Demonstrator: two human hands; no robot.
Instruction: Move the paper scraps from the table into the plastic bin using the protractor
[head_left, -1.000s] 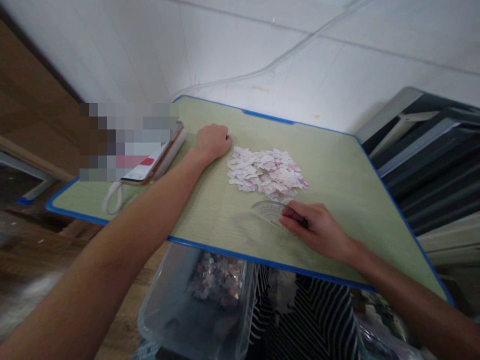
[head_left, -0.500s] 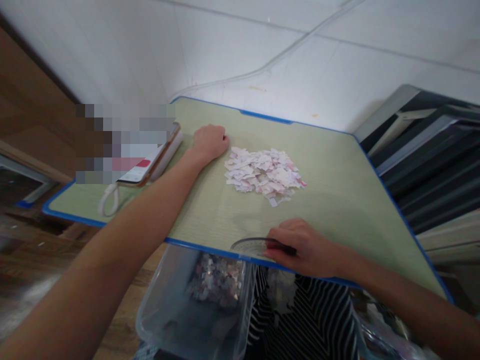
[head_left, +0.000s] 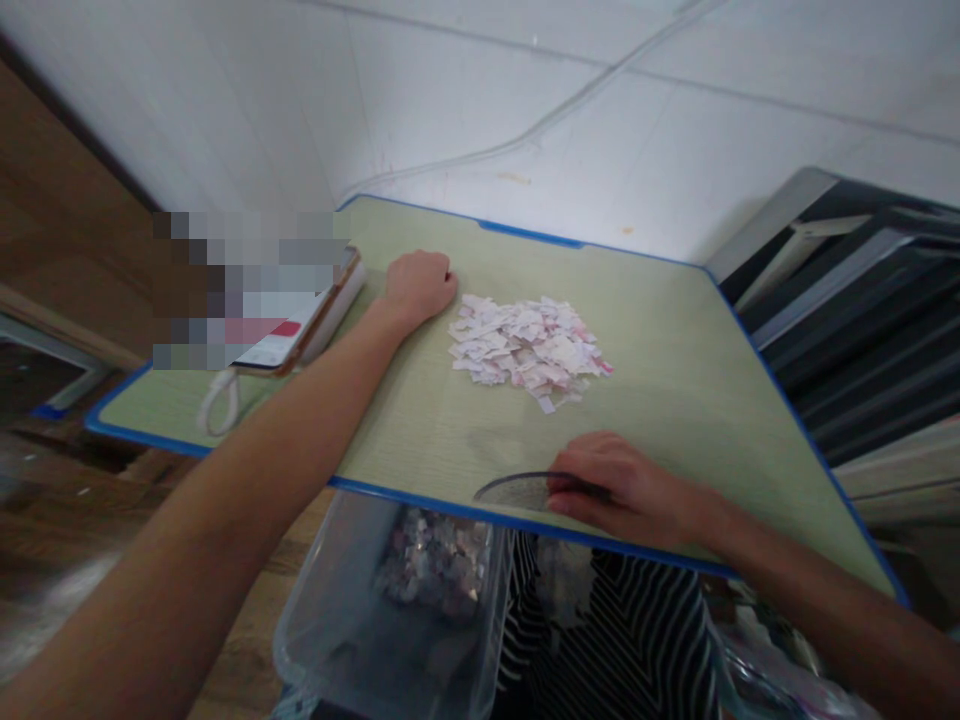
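My left hand (head_left: pixel 421 282) rests on the table as a closed fist, left of a pile of small torn paper scraps (head_left: pixel 529 345); nothing shows in it. The scraps are whitish with some pink bits, heaped in the middle of the tabletop. At the near edge, my right hand (head_left: pixel 611 487) is closed round the dark handle of a mesh strainer (head_left: pixel 517 488). The strainer's thin curved rim points left, over the blue-edged front of the table, apart from the pile.
The pale green table (head_left: pixel 660 330) has a blue rim. A phone (head_left: pixel 281 335), partly pixelated, lies at the left by a white strap (head_left: pixel 217 405). Below the front edge is a clear plastic bin (head_left: pixel 322 610) holding scraps (head_left: pixel 435 560). Dark folded frames (head_left: pixel 862 300) stand at the right.
My right hand has shifted slightly to the right along the near edge, carrying the strainer with it. My left hand and the paper pile have stayed in place.
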